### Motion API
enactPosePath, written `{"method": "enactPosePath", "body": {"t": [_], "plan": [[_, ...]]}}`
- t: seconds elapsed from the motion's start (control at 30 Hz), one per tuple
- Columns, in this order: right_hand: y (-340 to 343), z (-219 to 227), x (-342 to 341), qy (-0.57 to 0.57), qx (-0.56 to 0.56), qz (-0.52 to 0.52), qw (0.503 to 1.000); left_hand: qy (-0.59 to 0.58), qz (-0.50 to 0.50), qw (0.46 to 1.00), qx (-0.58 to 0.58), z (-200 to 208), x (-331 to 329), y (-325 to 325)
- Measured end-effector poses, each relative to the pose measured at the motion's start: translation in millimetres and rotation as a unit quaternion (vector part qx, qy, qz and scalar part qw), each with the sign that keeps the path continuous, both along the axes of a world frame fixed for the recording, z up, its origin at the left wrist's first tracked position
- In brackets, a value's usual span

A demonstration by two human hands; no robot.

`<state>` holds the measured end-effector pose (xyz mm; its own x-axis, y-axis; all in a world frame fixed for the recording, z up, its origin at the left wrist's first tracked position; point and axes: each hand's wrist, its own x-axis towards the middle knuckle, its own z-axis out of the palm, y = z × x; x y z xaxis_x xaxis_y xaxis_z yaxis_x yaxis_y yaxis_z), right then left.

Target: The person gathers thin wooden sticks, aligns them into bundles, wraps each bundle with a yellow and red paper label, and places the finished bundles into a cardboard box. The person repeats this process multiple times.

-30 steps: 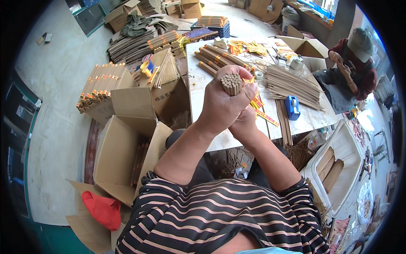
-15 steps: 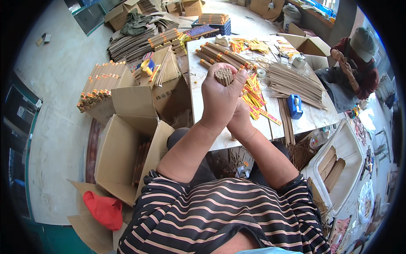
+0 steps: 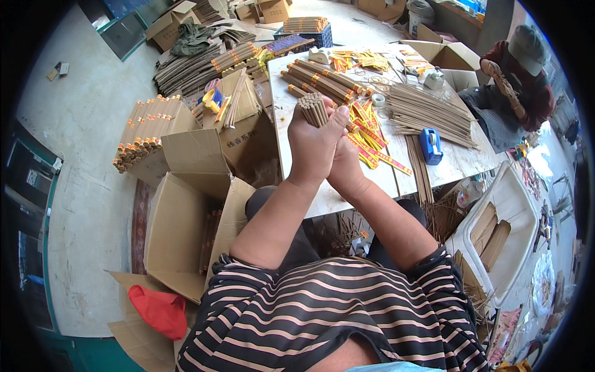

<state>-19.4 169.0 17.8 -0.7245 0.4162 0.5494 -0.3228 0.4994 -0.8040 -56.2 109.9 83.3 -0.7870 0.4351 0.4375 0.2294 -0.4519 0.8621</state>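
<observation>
While finished-looking rolls are lying near the worktop's left edge, loose sticks near its right, the left hand is clenching a bundle, the right hand curling closed, its hold hidden.

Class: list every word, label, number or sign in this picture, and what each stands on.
Cardboard box: dark printed characters, not copied here.
Yellow-and-red paper strips: red marks, too small to read.
Orange-banded bundles: any print too small to read.
Held brown sticks: none seen.
</observation>
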Motion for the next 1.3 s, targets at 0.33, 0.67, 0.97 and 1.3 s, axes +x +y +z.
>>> {"method": "enactPosePath", "body": {"t": [0.33,0.67,0.97,1.3], "plan": [[-17,23,17,-0.04,-0.042,0.011,0.998,0.102,0.028,0.991,-0.082,22,14,-8],[7,66,80,0.069,-0.084,0.059,0.992,0.298,0.029,0.921,-0.25,26,15,-47],[3,53,91,-0.053,0.115,-0.082,0.989,0.352,-0.008,0.841,-0.411,-10,41,-42],[22,28,114,-0.091,-0.001,0.112,0.99,0.142,-0.237,0.879,-0.388,-34,38,-47]]}}
